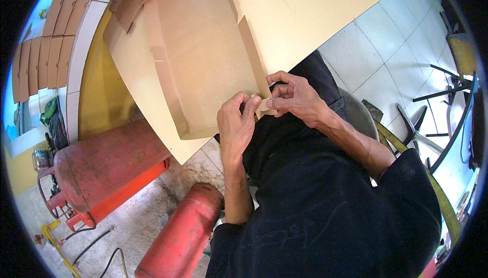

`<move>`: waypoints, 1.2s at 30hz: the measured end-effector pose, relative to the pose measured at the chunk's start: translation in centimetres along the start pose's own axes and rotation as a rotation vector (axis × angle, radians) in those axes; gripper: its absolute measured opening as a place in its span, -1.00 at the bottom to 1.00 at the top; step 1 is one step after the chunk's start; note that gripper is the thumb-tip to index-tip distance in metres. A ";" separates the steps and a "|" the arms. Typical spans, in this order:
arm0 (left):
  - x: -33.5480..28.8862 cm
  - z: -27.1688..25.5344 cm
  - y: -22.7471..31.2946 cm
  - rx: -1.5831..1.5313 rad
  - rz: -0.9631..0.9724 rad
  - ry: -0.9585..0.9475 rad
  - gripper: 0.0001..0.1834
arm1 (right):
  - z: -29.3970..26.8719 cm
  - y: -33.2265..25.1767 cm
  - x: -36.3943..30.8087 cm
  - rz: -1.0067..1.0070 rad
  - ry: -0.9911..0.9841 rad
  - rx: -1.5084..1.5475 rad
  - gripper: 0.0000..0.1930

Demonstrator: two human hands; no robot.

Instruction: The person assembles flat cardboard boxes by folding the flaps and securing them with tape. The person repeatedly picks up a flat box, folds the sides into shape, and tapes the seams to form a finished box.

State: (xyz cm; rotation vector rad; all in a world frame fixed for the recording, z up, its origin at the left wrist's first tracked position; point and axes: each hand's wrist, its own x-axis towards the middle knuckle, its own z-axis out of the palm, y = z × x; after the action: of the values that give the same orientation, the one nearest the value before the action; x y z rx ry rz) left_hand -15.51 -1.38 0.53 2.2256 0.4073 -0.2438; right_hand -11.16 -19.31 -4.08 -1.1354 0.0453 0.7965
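A shallow brown cardboard box [206, 49] lies partly folded on a cream-coloured tabletop [310, 13], its long side walls standing up. Both of my hands meet at the box's near right corner. My left hand [237, 118] pinches a small flap there between thumb and fingers. From the right, my right hand [301, 100] grips the same corner, its fingers curled over the side wall and the thumb close to the left thumb. The fingers partly hide how the flaps fit together.
Stacks of folded brown boxes [48, 64] stand at the far left. A large red gas cylinder [107, 166] lies left of the table, and another red cylinder [183, 232] is on the floor nearer me. Hoses lie at lower left. A black-legged chair [417, 125] stands at right.
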 end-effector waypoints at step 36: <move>-1.0 -1.8 1.4 0.149 0.172 0.085 -0.80 | 0.6 -1.3 0.5 0.002 -0.234 -0.111 -0.62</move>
State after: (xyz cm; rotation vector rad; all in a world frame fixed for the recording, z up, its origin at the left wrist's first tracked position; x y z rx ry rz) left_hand -15.84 -1.00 2.99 2.4077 0.2479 -0.0910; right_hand -10.30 -18.81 -3.01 -1.1390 -0.1950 0.9386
